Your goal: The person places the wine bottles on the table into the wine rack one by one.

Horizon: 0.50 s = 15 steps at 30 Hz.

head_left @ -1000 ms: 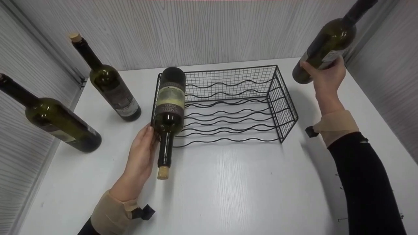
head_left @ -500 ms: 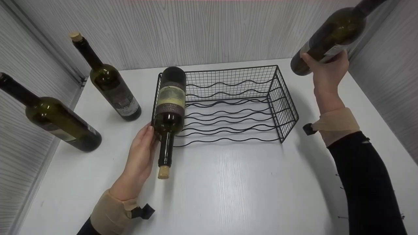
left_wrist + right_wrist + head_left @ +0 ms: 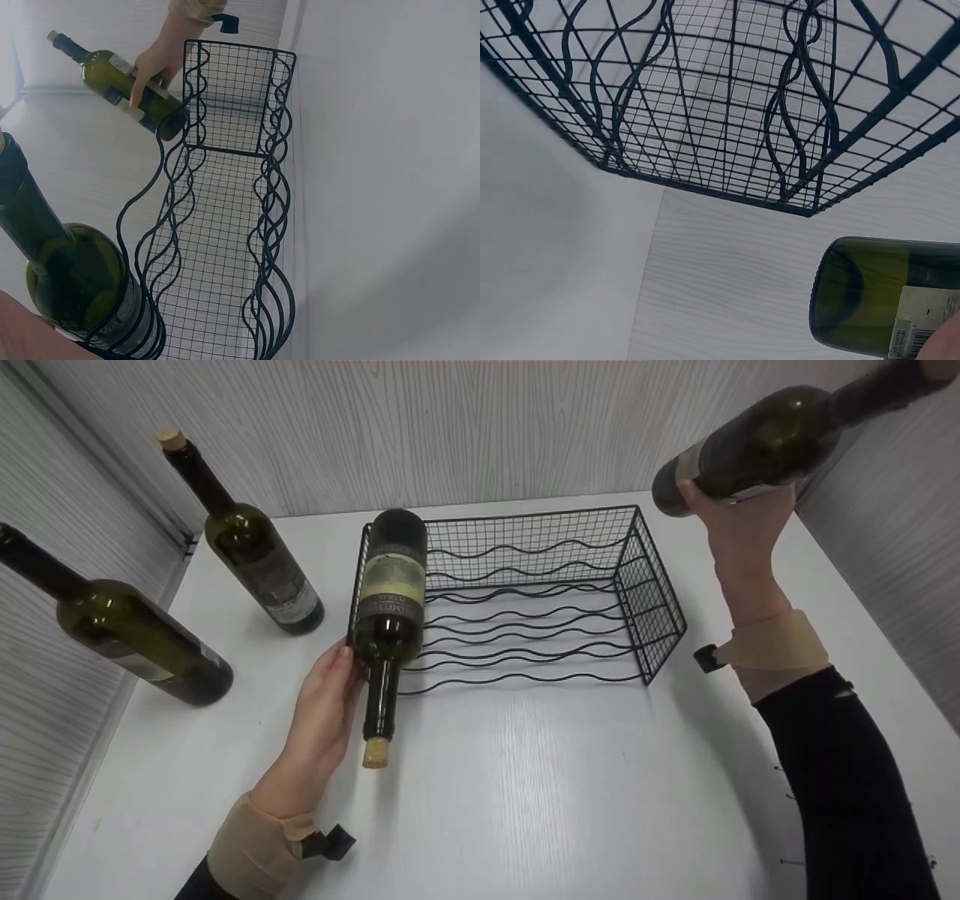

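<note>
A black wire wine rack point(image 3: 649, 596) stands mid-table in the head view. In its leftmost slot lies a corked wine bottle point(image 3: 391, 581), neck toward me; its upper part also shows in the left wrist view. My left hand point(image 3: 319, 705) grips the rack's left front corner beside this bottle, its fingertips partly hidden. My right hand point(image 3: 750, 529) holds a second wine bottle point(image 3: 780, 439) around its lower body, above the table beyond the rack's right end. This bottle is tilted, neck up to the right. In the right wrist view its base point(image 3: 855, 292) is apart from the rack.
Two more wine bottles stand on the white table point(image 3: 525, 795) to the left: a corked one point(image 3: 262, 566) near the rack and another point(image 3: 142, 637) farther left. Wood-grain panels point(image 3: 487, 435) enclose the table at the back and sides.
My right hand has raised its bottle slightly and tipped it further over, so the neck points more to the right and the base moves left. My left hand and the rack keep their places.
</note>
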Tool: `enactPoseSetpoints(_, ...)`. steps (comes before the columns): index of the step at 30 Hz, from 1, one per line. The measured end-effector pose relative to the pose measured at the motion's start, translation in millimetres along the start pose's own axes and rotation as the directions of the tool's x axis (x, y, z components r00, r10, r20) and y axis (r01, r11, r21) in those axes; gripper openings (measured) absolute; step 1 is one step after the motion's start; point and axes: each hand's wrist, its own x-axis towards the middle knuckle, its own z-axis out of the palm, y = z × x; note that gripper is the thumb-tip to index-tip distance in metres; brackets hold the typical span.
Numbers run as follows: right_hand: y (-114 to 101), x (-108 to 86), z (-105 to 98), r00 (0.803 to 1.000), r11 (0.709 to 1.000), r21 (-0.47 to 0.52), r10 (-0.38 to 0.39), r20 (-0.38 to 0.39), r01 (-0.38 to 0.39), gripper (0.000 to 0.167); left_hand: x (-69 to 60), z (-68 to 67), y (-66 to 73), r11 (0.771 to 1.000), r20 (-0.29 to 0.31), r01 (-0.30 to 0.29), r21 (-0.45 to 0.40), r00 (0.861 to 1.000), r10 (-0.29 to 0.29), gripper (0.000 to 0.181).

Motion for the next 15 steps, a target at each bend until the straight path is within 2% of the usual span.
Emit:
enactPoseSetpoints(4, 0, -4.0, 3, 0.999, 0.999, 0.027, -0.038, 0.01, 0.037, 0.073, 0.0, -0.6, -0.4, 1.0, -0.001, 0.0, 0.003, 1.0, 0.0, 0.062)
enactPoseSetpoints(7, 0, -5.4, 4, 0.999, 0.999, 0.017, -0.036, 0.006, 0.036, 0.074, 0.0, -1.0, 0.0, 1.0, -0.007, 0.004, 0.001, 1.0, -0.004, 0.062)
enactPoseSetpoints(11, -3, -7.9, 4, 1.0, 0.994, -0.103, -0.026, 0.003, 0.026, 0.078, -0.3, -1.4, 0.9, 1.0, 0.0, 0.001, -0.008, 1.0, -0.001, 0.062)
enactPoseSetpoints(15, -7, -12.3, 2, 0.999, 0.975, -0.215, -0.053, 0.012, 0.054, 0.083, -1.3, -2.2, 2.8, 1.0, 0.01, -0.007, -0.014, 1.0, 0.007, 0.061)
